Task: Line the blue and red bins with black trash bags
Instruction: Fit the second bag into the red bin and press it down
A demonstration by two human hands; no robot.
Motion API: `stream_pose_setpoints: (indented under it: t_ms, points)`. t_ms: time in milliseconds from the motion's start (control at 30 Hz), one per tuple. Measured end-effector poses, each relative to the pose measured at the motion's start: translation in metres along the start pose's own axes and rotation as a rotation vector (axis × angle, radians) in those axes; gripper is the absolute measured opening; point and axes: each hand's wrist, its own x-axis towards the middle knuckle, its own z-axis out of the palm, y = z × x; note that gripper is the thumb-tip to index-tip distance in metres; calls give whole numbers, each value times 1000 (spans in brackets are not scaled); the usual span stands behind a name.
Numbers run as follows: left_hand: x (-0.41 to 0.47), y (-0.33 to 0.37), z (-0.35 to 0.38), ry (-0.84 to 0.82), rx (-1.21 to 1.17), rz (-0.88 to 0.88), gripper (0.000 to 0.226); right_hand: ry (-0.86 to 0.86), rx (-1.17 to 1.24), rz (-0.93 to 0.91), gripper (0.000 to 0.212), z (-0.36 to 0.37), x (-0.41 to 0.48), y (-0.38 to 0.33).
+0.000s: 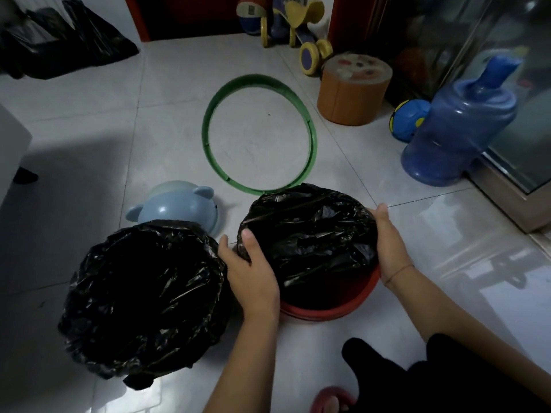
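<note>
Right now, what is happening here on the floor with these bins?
A person fits a black trash bag over the red bin, the left hand and right hand gripping its opposite sides. The near rim is not yet covered. The bin on the left is already lined; a green ring lies behind.

Green ring [258, 134] flat on white tile floor [89, 114]. Orange cylindrical stool [353, 89] beyond it, right. Blue water jug [456, 126] against glass door [518, 84]; blue-yellow ball [407, 119] between stool and jug. Toy scooter [295, 28] further back.
</note>
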Motion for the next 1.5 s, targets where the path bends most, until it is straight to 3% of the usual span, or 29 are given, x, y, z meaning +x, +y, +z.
stream_pose_setpoints:
  t_ms: [200,300,367,467,633,833,933,1033,1200,1367,1500]
  points:
    - [-4,-17,-22,-172,193,195,82,-34,-144,-107,84,-7,-8,9]
    - [-10,-20,-36,-146,302,250,79,48,-414,-302,69,-11,-18,9]
    - [-15,-15,-35,-115,311,247,79,193,-511,-405,57,-11,-26,9]
    - [-29,-16,-30,-78,238,242,78,416,-453,-428,41,-9,-35,13]
    - [-64,-36,-20,79,154,249,78,451,-290,-370,38,-6,-40,22]
    - [-53,-28,7,220,20,218,62,613,-124,-297,26,0,-36,25]
    - [-34,-21,16,238,-35,242,54,577,-139,-358,24,9,-41,29]
    - [-30,-23,16,233,-20,366,48,520,-232,-474,41,12,-48,39]
    - [-51,-54,6,44,91,540,37,410,-387,-593,36,9,-57,50]
    - [-53,-53,-2,-65,102,568,45,340,-423,-554,38,12,-69,53]
    - [-54,-44,1,-65,52,580,27,306,-319,-451,37,10,-72,46]
